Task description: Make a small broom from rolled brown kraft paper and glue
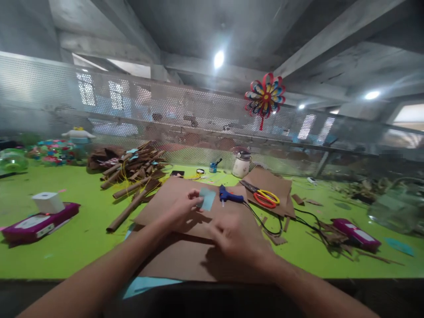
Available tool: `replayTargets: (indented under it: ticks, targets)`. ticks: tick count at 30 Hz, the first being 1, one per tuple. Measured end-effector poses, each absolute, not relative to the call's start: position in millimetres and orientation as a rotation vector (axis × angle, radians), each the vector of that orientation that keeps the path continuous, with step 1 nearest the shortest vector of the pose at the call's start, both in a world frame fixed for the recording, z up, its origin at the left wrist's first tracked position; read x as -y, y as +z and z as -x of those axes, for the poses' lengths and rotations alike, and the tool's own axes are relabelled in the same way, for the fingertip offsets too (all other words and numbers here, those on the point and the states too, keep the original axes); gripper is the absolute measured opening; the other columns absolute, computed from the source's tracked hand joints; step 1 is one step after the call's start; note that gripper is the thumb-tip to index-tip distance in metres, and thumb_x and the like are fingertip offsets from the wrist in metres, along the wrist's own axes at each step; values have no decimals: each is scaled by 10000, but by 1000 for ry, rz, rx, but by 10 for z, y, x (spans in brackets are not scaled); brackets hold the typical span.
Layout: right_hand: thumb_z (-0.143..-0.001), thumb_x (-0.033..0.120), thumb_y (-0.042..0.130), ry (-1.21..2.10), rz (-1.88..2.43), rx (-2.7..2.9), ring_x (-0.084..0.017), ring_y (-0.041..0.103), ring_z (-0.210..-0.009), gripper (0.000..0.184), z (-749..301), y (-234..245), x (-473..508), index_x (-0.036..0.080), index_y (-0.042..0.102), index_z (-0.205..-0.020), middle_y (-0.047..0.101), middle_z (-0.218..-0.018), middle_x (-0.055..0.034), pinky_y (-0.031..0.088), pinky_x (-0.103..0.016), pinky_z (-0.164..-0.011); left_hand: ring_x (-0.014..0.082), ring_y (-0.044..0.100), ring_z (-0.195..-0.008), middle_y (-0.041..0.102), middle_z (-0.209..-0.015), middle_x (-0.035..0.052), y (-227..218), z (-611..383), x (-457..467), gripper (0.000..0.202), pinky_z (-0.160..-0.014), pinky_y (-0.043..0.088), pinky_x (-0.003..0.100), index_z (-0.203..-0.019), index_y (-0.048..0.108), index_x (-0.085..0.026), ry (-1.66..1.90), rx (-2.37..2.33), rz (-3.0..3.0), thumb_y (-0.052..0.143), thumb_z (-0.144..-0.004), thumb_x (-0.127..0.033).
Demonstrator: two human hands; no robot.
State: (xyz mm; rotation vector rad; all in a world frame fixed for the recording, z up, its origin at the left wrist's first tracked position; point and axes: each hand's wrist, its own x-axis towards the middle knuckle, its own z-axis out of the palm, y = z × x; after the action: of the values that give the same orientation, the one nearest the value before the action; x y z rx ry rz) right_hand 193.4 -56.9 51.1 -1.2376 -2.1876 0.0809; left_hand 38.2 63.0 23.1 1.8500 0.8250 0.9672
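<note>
My left hand (184,206) pinches a small light-blue paper piece (207,199) between thumb and fingers, holding it just above a brown cardboard sheet (175,256). My right hand (232,238) hovers low over the same cardboard, blurred by motion, fingers curled; nothing shows in it. A blue glue gun (230,196) lies on the cardboard just right of the paper piece, its black cord running off to the right. Scissors with orange and yellow handles (263,195) rest on another brown sheet beyond it.
On the green table (82,238) lie rolled brown paper tubes (132,176), a purple box with a white block (39,218), another purple box (356,236), a white jar (241,165) and a clear container (395,207). A colourful paper pinwheel (265,96) hangs on the mesh screen.
</note>
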Motion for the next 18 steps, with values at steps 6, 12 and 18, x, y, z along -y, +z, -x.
replayTargets:
  ticks: [6, 12, 18]
  targets:
    - [-764, 416, 484, 598, 1317, 1591, -112, 498, -548, 317, -2100, 489, -200, 118, 592, -763, 563, -615, -12, 373, -209, -493, 92, 571, -576, 594, -747, 15, 196, -427, -556, 272, -546, 479, 221, -846, 499, -165, 956, -682, -1316, 641, -669, -314]
    - [-712, 316, 549, 778, 1303, 1556, -83, 440, -507, 205, -1984, 323, -156, 123, 576, -649, 517, -565, 19, 334, -192, -483, 115, 579, -511, 626, -721, 31, 95, -433, -542, 306, -494, 475, 248, -895, 465, -168, 864, -652, -1302, 595, -713, -377]
    - [-692, 326, 584, 860, 1203, 1598, -88, 446, -526, 200, -2212, 236, -197, 137, 565, -632, 524, -575, 17, 340, -204, -506, 122, 595, -657, 615, -768, 29, 189, -465, -427, 303, -619, 482, 257, -930, 497, -156, 836, -602, -1358, 610, -718, -341]
